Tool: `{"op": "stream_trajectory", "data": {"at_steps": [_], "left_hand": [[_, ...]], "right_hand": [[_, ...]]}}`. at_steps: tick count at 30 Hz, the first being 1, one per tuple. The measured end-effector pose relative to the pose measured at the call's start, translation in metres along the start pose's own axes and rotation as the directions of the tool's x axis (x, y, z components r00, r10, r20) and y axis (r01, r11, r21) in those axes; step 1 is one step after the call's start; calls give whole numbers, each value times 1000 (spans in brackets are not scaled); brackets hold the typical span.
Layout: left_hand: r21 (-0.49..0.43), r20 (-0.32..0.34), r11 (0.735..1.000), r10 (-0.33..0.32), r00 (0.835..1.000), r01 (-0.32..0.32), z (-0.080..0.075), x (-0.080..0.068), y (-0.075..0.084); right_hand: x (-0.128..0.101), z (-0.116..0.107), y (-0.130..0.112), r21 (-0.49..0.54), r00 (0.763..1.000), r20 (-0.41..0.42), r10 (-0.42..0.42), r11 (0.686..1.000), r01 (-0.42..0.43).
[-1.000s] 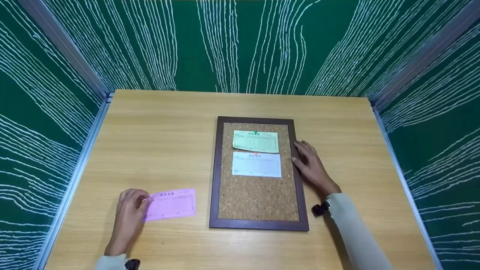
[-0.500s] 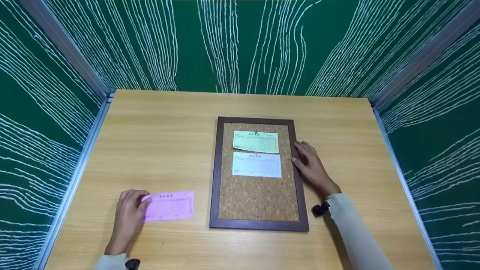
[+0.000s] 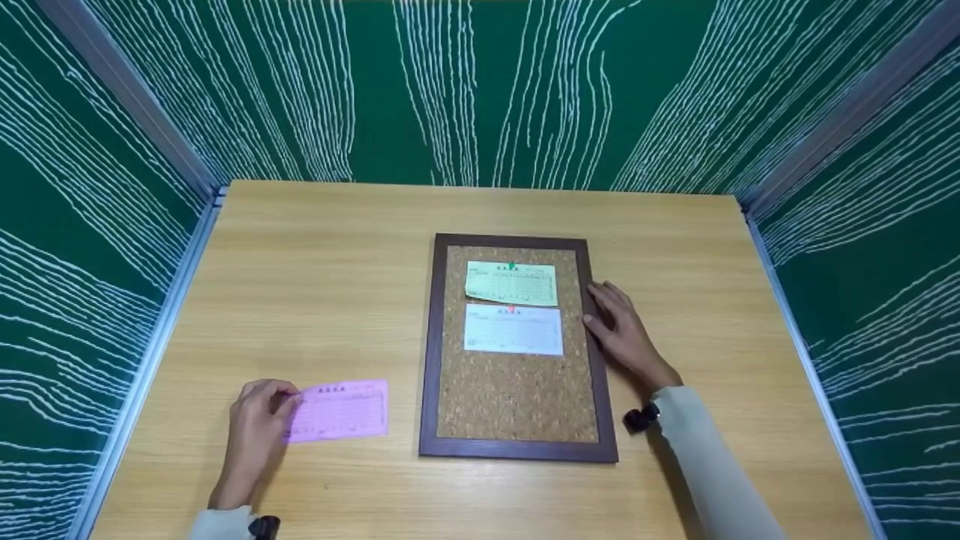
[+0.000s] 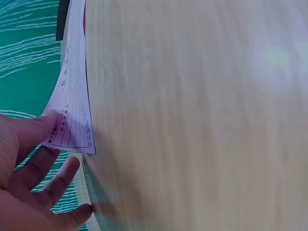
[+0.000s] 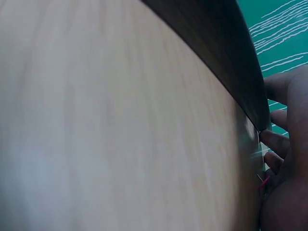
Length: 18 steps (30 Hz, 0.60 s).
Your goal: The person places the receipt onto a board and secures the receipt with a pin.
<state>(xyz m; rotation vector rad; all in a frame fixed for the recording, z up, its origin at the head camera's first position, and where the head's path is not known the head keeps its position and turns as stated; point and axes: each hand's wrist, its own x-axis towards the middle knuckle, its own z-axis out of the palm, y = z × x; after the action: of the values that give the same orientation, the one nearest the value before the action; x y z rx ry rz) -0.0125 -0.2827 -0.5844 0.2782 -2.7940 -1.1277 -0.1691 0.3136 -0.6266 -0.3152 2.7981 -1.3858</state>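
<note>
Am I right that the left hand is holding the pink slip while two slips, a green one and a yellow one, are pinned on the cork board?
Not quite: the head view shows the second slip under the green slip is white, not yellow. The left hand does hold the pink slip.

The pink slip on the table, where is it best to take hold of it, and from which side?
Probably at its left short edge, coming from the left. The pink slip lies flat on the wooden table, but the left wrist view shows that end lifted slightly, where the left hand pinches it. The cork board lies close on its right.
</note>
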Motion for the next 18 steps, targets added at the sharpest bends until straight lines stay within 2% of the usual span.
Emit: {"op": "stream_trajectory", "data": {"at_steps": [5,14,18], "left_hand": [[-27,18,999,-21,1000,22,-2,-2,2],[-105,-24,993,-48,999,45,-5,0,9],[-125,-36,992,-39,999,35,-7,2,14]], "right_hand": [[0,1,1,1,1000,-4,-5,1000,5],[0,0,1,1,1000,6,-3,1000,3],[1,0,1,8,1000,9,-1,1000,1]]}}
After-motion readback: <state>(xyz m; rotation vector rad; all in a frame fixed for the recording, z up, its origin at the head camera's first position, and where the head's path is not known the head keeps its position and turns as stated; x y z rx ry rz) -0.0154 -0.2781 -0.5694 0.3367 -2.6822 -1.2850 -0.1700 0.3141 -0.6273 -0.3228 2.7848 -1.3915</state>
